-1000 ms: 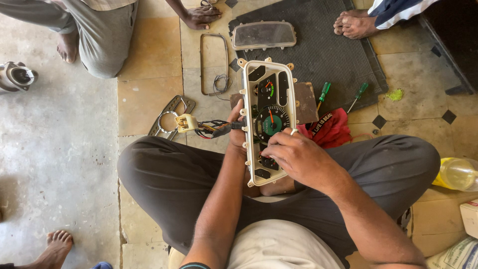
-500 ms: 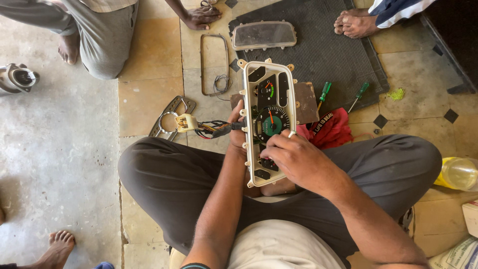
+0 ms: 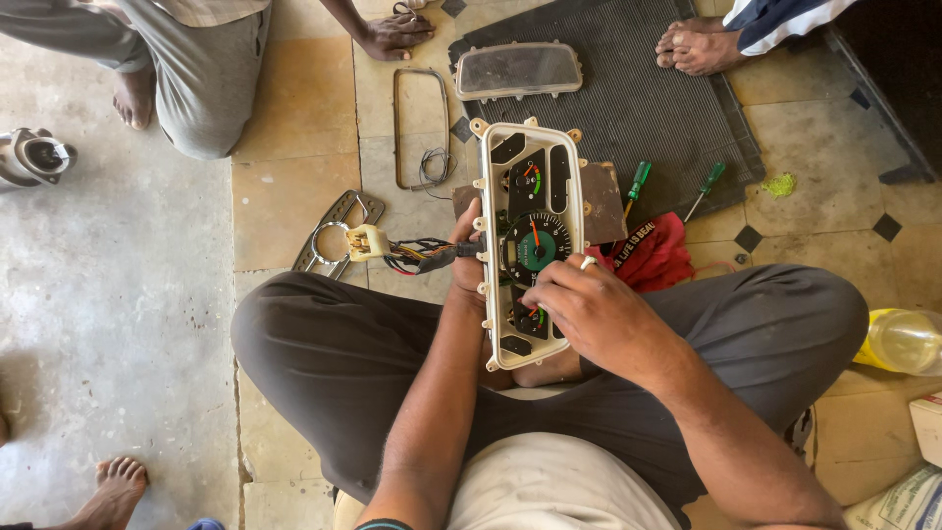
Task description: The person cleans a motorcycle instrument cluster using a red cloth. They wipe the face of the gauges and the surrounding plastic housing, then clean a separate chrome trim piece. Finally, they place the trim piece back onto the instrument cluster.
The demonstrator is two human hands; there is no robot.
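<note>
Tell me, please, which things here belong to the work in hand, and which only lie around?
In hand:
instrument cluster, held by left hand
right hand on its lower dial
wiring plug

Lying about:
clear lens cover
two green screwdrivers
red cloth
yellow bottle

Two screwdrivers, one instrument cluster

Bright, even daylight is washing the whole scene, and shadows are staying soft and short. The pale concrete floor on the left is looking slightly overexposed. A dull sheen is lying on the clear cover lens at the far side, and the yellow plastic bottle is glowing at the right edge. Focus is holding sharp throughout, while the corners are bending slightly from the wide lens.
</note>
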